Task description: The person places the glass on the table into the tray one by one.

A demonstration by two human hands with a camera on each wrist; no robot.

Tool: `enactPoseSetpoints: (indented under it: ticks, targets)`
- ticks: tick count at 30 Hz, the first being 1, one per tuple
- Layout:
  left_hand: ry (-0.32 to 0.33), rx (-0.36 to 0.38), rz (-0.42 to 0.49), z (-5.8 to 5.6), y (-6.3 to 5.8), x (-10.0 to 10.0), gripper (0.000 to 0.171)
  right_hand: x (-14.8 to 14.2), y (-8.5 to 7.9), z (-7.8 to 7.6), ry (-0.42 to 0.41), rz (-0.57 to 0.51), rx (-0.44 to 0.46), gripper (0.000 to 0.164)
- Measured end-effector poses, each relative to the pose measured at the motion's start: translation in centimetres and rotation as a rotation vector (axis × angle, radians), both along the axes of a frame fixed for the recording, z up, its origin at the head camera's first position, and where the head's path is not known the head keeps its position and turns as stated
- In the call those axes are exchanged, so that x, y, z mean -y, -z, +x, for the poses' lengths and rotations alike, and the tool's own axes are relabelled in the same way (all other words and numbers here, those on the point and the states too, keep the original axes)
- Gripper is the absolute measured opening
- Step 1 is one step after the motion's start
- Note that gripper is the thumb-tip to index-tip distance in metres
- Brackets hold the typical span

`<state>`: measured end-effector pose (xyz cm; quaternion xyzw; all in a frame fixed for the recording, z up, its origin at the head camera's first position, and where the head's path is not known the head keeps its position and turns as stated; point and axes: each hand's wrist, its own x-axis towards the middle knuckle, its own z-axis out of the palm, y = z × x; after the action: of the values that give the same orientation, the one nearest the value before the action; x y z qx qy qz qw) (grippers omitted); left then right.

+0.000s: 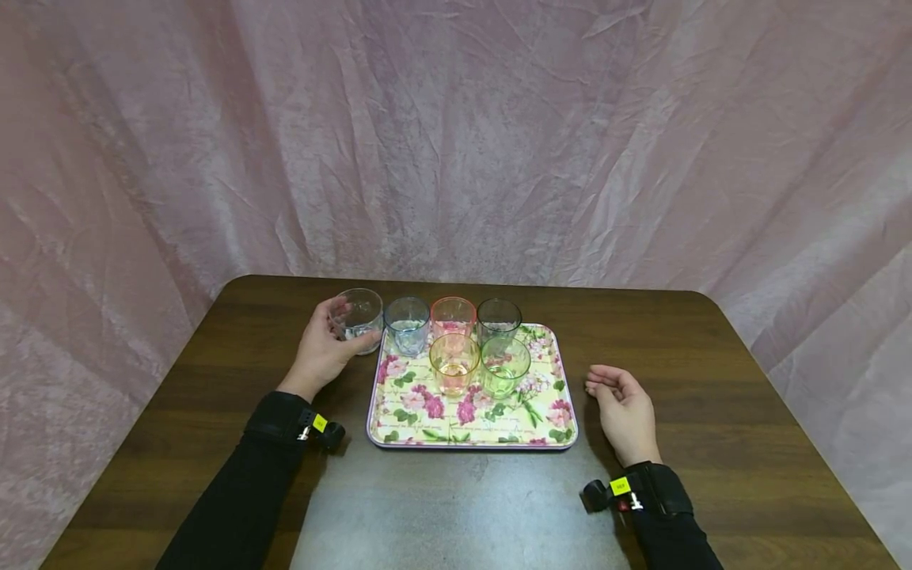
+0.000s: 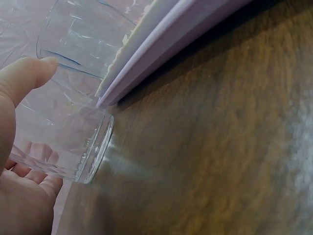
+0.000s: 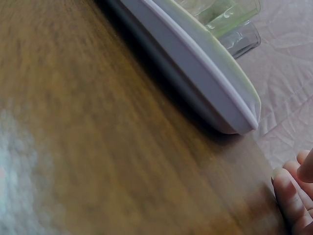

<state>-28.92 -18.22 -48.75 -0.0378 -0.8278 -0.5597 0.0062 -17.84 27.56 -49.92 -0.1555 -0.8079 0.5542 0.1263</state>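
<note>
At the tray's far left corner, my left hand point(image 1: 324, 348) grips a clear glass point(image 1: 359, 317), fingers on its outer side and thumb across its front. The left wrist view has this glass point(image 2: 63, 132) upright, its base close to the wooden table beside the tray's rim. A blue-tinted glass point(image 1: 408, 326) stands just to its right, on the flowered tray point(image 1: 420, 423). Beyond the tray's right edge, my right hand point(image 1: 627, 412) rests near the table with fingers loosely curled and nothing in them.
Also on the tray are a red-rimmed glass point(image 1: 453, 314), a dark grey glass point(image 1: 499, 315), a yellow glass point(image 1: 454, 366) and a green glass point(image 1: 505, 370). A grey surface point(image 1: 456, 507) lies in front of the tray. Behind the table point(image 1: 712, 380) hangs a pink curtain point(image 1: 456, 142).
</note>
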Motion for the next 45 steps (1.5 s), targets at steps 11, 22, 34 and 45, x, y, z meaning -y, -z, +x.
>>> enactPoseSetpoints:
  ticks: [11,22,34,45]
  targets:
    - [0.001,0.019,0.006,0.1,-0.9,0.7,0.098,0.0,0.0,0.1,-0.007,-0.009,-0.015,0.029]
    - [0.002,-0.004,0.026,0.5,-3.1,0.9,0.096,0.0,-0.4,0.2,-0.002,0.022,0.013,0.030]
    - [0.003,-0.038,0.020,1.7,-5.8,0.9,0.096,0.0,-0.2,0.1,-0.009,0.028,0.005,0.030]
    - [0.038,-0.112,0.038,2.4,-7.4,0.4,0.092,0.0,-0.3,0.2,-0.013,0.026,0.010,0.029]
